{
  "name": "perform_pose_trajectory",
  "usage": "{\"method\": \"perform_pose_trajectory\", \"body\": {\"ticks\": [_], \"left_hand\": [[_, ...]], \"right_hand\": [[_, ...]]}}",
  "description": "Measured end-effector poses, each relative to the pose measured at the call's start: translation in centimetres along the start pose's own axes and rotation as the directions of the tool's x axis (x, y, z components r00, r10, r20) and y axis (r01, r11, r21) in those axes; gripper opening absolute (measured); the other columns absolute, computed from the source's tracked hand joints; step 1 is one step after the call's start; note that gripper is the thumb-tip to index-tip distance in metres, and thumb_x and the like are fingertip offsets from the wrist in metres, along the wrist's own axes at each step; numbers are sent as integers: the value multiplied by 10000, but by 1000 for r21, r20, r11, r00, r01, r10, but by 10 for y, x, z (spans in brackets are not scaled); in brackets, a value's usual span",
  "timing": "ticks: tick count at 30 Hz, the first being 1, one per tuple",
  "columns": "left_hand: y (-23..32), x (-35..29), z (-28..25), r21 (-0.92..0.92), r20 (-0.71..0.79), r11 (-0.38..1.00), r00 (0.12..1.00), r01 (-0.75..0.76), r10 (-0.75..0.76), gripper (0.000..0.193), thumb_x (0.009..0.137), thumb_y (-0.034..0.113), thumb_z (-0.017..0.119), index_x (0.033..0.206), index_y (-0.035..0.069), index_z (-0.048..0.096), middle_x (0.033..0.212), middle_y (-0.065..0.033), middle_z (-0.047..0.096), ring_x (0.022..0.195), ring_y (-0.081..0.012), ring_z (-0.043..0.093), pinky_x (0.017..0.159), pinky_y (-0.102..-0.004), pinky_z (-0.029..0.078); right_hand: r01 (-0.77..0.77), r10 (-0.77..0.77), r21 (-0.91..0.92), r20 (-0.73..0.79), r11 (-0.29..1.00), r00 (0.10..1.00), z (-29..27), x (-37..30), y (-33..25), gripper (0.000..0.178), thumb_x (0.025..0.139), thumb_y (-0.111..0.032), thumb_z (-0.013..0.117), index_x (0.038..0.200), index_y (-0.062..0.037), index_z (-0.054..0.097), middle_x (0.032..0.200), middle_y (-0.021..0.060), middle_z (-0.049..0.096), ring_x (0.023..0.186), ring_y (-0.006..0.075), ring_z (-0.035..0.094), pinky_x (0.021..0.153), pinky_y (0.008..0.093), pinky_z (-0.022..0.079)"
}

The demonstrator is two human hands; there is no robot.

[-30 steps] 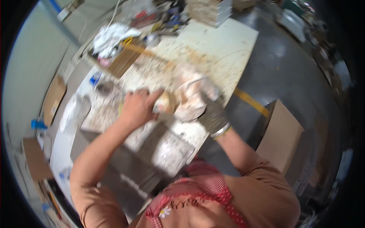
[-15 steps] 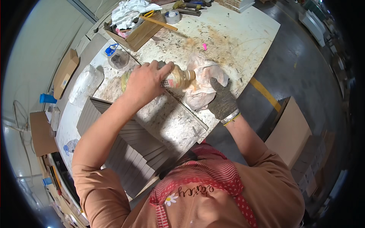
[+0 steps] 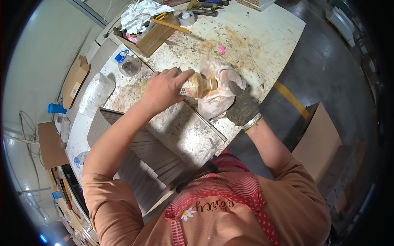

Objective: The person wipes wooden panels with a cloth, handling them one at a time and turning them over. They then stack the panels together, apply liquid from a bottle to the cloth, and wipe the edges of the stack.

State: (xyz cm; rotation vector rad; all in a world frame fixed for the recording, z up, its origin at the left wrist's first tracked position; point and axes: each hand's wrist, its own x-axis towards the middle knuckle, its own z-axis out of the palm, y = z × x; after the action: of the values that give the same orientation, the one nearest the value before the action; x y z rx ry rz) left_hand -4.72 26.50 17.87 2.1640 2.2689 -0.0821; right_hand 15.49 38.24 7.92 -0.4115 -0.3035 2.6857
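My bare left hand [image 3: 165,91] is wrapped round a clear plastic bottle [image 3: 198,85] with yellowish contents, tilted onto its side. The bottle's neck points right and lies over a crumpled whitish cloth [image 3: 221,76] stained brown in places. My right hand [image 3: 243,107], in a dark, worn work glove, grips the cloth's right edge. Its thumb lies on top, and the other fingers are mostly hidden. Whether liquid is leaving the bottle cannot be made out.
Grey slats [image 3: 150,164] are stacked at the table's near left. A wooden box [image 3: 154,41] holds rags and tools, with a tape roll [image 3: 186,18] beside it. Left stand a blue-capped bottle [image 3: 128,64] and plastic-wrapped bundle [image 3: 96,95]. A cardboard box [image 3: 318,141] stands right, off the table.
The bottle's neck has shifted slightly right, farther over the cloth, with my left hand. My right hand stays at the cloth's edge. The whole view has moved a little.
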Motion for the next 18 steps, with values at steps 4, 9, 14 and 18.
{"method": "perform_pose_trajectory", "body": {"ticks": [4, 9, 14, 18], "left_hand": [[-38, 26, 35, -134, -190, 986, 974, 102, -127, 708, 662, 315, 765, 1280, 146, 466, 1095, -103, 630, 1033, -307, 586, 867, -447, 442], [-122, 84, 73, -747, -233, 649, 859, 142, -456, 616, 688, 261, 794, 1197, 81, 496, 1108, -140, 637, 967, -271, 634, 837, -367, 498], [-157, 117, 118, -901, -278, 426, 645, 80, -711, 578, 705, 127, 796, 1173, 5, 478, 1090, -122, 636, 964, -196, 625, 838, -325, 505], [-159, 115, 127, -986, -129, 169, 634, 2, -762, 511, 700, 107, 797, 1136, -4, 554, 1100, -119, 630, 956, -207, 616, 823, -326, 504]], "right_hand": [[182, -170, -95, 120, 979, 978, 16, 9, -11, 591, 843, -255, 686, 1341, -77, 424, 1298, 136, 509, 1183, 299, 516, 985, 468, 453], [193, -188, -72, 73, 979, 980, 14, 0, -26, 564, 857, -194, 673, 1342, -69, 415, 1304, 122, 509, 1198, 298, 504, 1019, 464, 427], [99, -97, 8, -138, 995, 986, -54, -26, -32, 572, 892, -228, 629, 1382, -70, 378, 1357, 134, 459, 1245, 315, 454, 1027, 472, 410], [126, -138, -68, -227, 990, 964, -86, -37, -13, 575, 931, -311, 566, 1407, -69, 351, 1364, 154, 464, 1208, 315, 499, 1017, 468, 419]]}}
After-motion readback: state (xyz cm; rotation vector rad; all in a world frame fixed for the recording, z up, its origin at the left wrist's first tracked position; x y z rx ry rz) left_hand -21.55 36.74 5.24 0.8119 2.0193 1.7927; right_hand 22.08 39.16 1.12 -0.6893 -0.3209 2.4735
